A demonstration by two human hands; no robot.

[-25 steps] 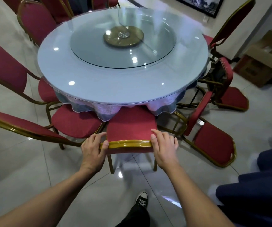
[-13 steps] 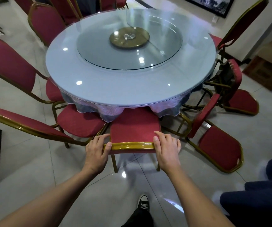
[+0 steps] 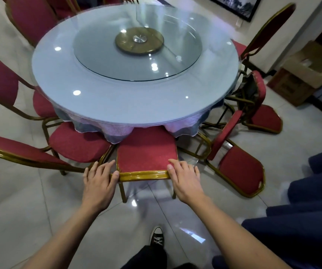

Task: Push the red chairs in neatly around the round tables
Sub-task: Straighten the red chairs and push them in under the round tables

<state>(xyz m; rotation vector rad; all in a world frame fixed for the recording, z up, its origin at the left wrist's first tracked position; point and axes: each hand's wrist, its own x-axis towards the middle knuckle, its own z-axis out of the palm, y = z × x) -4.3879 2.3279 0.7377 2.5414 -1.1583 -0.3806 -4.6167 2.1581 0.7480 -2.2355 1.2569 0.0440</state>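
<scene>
At the round glass table (image 3: 117, 105), left hand (image 3: 98, 183) and right hand (image 3: 185, 181) grip the padded red chair's (image 3: 146, 154) gold metal top rail, fingers curled over.

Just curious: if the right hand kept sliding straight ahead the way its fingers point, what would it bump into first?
Probably the tablecloth hanging below the round table, past the chair's backrest; depth is unclear.

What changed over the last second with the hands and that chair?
The chair slid slightly further in under the round table, pushed by both hands. The left hand and right hand kept gripping the gold top rail at its two ends; nothing was released. The neighbouring chairs stayed where they were.
</scene>
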